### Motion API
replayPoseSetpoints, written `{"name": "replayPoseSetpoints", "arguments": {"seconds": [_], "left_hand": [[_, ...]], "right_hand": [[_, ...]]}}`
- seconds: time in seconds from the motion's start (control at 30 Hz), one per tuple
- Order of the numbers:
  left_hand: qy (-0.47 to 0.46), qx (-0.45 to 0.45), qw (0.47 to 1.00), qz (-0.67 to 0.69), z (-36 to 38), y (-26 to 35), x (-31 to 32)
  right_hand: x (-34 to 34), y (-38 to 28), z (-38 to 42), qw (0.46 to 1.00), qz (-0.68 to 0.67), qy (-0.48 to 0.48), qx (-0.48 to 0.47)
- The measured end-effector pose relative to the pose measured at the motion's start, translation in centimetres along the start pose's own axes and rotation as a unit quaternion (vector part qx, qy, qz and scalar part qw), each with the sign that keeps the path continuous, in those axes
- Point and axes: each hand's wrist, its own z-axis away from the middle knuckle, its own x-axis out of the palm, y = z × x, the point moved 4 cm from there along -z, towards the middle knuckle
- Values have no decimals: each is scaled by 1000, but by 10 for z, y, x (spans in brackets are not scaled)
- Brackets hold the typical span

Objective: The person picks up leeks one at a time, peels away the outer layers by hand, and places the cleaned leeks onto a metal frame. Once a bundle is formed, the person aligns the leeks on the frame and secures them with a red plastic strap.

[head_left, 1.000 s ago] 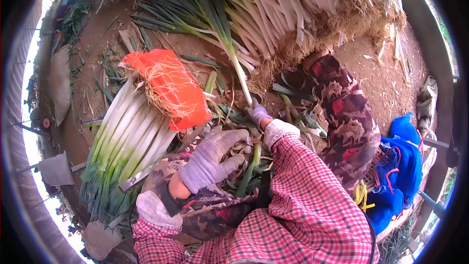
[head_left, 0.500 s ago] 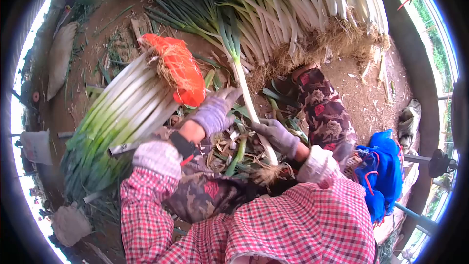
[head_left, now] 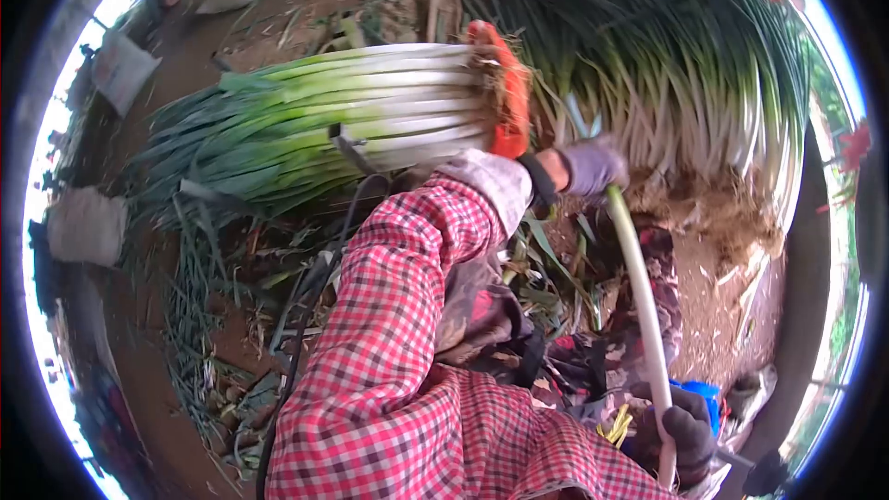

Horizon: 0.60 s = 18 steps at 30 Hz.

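A single long leek [head_left: 641, 287] runs between my two gloved hands. My left hand [head_left: 593, 165], in a purple-grey glove, is closed round its green upper part, slightly blurred. Lower right, my right hand [head_left: 687, 431], in a dark-looking glove, is wrapped round the white stalk near the root end. Left of my left hand lies a bundle of trimmed leeks [head_left: 370, 102], its root ends against an orange mesh bag [head_left: 511, 93]. Beyond my left hand, a large pile of leeks [head_left: 685, 83] has its roots toward me.
Loose leaves and peelings [head_left: 222, 389] cover the ground at the lower left. A metal bar end [head_left: 352, 146] sticks up by the bundle. Blue netting [head_left: 699, 398] is beside my right hand. A pale wall edge curves along the right.
The view has turned. The leek and my hands have shifted right in view; my left hand has moved up the stalk to its green part, and my right hand is nearer the root end.
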Motion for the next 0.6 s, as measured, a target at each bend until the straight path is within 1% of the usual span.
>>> {"name": "replayPoseSetpoints", "arguments": {"seconds": [0.03, 0.07, 0.1, 0.13, 0.17, 0.2, 0.23, 0.27, 0.3, 0.33, 0.4, 0.43, 0.47, 0.5, 0.53, 0.57, 0.6], "left_hand": [[40, -25, 999, -13, 2, -22, -19], [79, -48, 995, -23, 2, -44, -41], [144, -57, 981, -118, 19, -44, -105], [178, -32, 969, -169, 41, -52, -158], [235, -6, 933, -272, 68, -50, -211], [255, -36, 915, -311, 92, -49, -257], [249, -102, 903, -334, 118, -41, -299], [227, -173, 890, -356, 144, -32, -336], [192, -232, 878, -371, 167, -21, -363], [234, -134, 798, -540, 194, -7, -368], [125, -172, 794, -570, 253, -20, -378], [70, -191, 787, -583, 283, -28, -380], [-45, -319, 766, -556, 316, -50, -373], [-102, -397, 755, -512, 342, -66, -362], [-159, -472, 731, -467, 369, -80, -351], [-156, -505, 737, -421, 388, -86, -341], [-149, -519, 732, -415, 414, -84, -323]], "right_hand": [[2, -6, 1, 998, 48, 1, -46], [20, -18, 2, 998, 46, 0, -41], [32, -23, -4, 997, 47, 2, -54], [42, -30, -10, 996, 48, 3, -70], [44, -41, -24, 987, 152, -55, -21], [57, -54, -49, 957, 251, -109, -98], [72, -67, -72, 924, 338, -90, -152], [92, -86, -92, 880, 419, -57, -218], [100, -103, -123, 787, 503, -79, -347], [113, -112, -151, 751, 493, -22, -438], [157, -145, -201, 620, 533, 43, -574], [178, -155, -229, 604, 529, 60, -593], [198, -163, -256, 589, 523, 76, -611], [219, -169, -284, 589, 513, 68, -621], [238, -172, -312, 589, 503, 60, -630], [255, -171, -341, 602, 495, 63, -624], [274, -157, -369, 607, 488, 67, -624]]}}
